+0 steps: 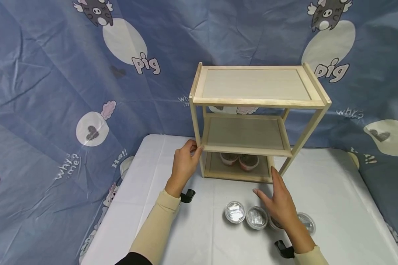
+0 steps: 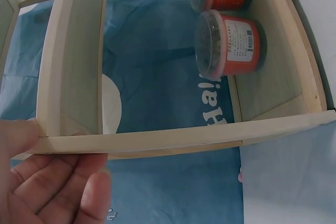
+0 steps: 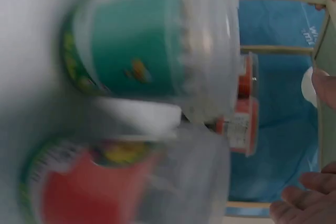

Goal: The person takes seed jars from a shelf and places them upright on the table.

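A three-tier wooden shelf rack (image 1: 255, 84) stands on the table. My left hand (image 1: 185, 158) grips its left front post at the middle shelf, thumb on one side and fingers on the other. Two clear-lidded tubs with red labels (image 2: 241, 45) sit side by side on the bottom shelf. My right hand (image 1: 280, 202) holds nothing, its fingers extended and thumb apart, near the rack's lower right front. Below it, several lidded tubs (image 1: 234, 212) stand in a row on the table, partly hidden by that hand. The right wrist view shows a green-labelled tub (image 3: 136, 40) and a red-labelled tub (image 3: 100, 182) close up.
A white cloth (image 1: 139, 176) covers the table. Behind and to the left hangs a blue printed curtain (image 1: 53, 92), close to the rack's back. Both wrists wear a black camera mount (image 1: 187, 196).
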`<state>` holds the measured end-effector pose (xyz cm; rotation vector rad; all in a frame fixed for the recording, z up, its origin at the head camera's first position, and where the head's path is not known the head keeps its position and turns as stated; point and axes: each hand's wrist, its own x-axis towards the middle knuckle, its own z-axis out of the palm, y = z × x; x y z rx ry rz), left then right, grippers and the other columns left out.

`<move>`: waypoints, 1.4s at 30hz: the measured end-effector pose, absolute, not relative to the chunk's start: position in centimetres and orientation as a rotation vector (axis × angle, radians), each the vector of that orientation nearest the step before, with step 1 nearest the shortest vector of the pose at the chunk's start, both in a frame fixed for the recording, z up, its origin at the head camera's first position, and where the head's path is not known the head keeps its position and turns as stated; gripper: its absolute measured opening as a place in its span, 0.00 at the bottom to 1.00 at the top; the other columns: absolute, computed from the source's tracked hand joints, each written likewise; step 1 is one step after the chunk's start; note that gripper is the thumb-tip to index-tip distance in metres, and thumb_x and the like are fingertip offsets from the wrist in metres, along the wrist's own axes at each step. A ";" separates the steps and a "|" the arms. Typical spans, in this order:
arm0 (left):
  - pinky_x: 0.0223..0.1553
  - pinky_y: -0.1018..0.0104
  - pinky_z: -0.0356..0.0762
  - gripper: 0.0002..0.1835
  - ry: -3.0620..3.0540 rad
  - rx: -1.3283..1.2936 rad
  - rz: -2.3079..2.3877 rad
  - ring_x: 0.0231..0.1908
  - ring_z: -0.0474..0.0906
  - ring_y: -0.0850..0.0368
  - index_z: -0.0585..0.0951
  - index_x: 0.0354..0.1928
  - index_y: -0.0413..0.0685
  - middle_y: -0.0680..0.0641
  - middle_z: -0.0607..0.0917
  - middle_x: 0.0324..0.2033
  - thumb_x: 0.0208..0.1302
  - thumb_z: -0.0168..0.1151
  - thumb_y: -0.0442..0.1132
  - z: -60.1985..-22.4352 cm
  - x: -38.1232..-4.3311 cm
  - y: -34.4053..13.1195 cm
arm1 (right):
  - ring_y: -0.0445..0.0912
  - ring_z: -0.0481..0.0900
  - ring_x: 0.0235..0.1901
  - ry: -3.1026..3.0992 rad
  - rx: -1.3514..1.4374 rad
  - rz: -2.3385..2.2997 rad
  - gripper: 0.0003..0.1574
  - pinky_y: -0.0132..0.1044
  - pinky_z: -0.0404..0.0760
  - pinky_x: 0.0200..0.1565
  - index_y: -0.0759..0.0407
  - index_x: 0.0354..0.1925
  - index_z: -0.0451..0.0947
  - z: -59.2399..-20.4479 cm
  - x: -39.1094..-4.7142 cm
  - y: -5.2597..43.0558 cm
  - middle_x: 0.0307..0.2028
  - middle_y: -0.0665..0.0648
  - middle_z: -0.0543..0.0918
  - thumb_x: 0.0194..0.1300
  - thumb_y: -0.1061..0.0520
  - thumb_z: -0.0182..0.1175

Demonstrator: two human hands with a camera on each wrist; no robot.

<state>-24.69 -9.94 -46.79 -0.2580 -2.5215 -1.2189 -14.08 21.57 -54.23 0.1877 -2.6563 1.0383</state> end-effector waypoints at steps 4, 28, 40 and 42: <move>0.43 0.50 0.86 0.10 -2.511 -0.263 -1.211 0.44 0.89 0.49 0.85 0.47 0.47 0.45 0.92 0.42 0.75 0.67 0.46 -46.8 -24.8 -9.9 | 0.74 0.60 0.72 -2.675 0.186 1.028 0.65 0.72 0.65 0.65 0.69 0.82 0.46 -53.9 -15.2 22.1 0.76 0.77 0.57 0.64 0.52 0.77; 0.32 0.52 0.80 0.11 -2.561 -0.227 -1.129 0.32 0.87 0.49 0.85 0.47 0.47 0.46 0.91 0.40 0.75 0.66 0.46 -46.7 -24.7 -9.9 | 0.73 0.69 0.64 -2.670 0.234 1.214 0.53 0.69 0.69 0.63 0.71 0.76 0.57 -53.5 -21.5 22.2 0.65 0.79 0.70 0.66 0.53 0.74; 0.39 0.49 0.84 0.10 -2.532 -0.248 -1.149 0.41 0.89 0.47 0.85 0.47 0.46 0.46 0.92 0.41 0.74 0.67 0.45 -46.7 -24.8 -10.0 | 0.76 0.66 0.68 -2.852 0.052 1.248 0.57 0.67 0.68 0.66 0.74 0.78 0.51 -53.9 -23.8 22.3 0.70 0.81 0.65 0.68 0.49 0.69; 0.38 0.49 0.84 0.10 -2.534 -0.244 -1.146 0.40 0.89 0.47 0.85 0.47 0.46 0.46 0.92 0.41 0.74 0.67 0.46 -46.7 -24.8 -10.0 | 0.76 0.63 0.70 -2.868 0.044 1.260 0.60 0.66 0.66 0.68 0.73 0.79 0.48 -54.1 -24.1 22.2 0.72 0.81 0.62 0.68 0.48 0.70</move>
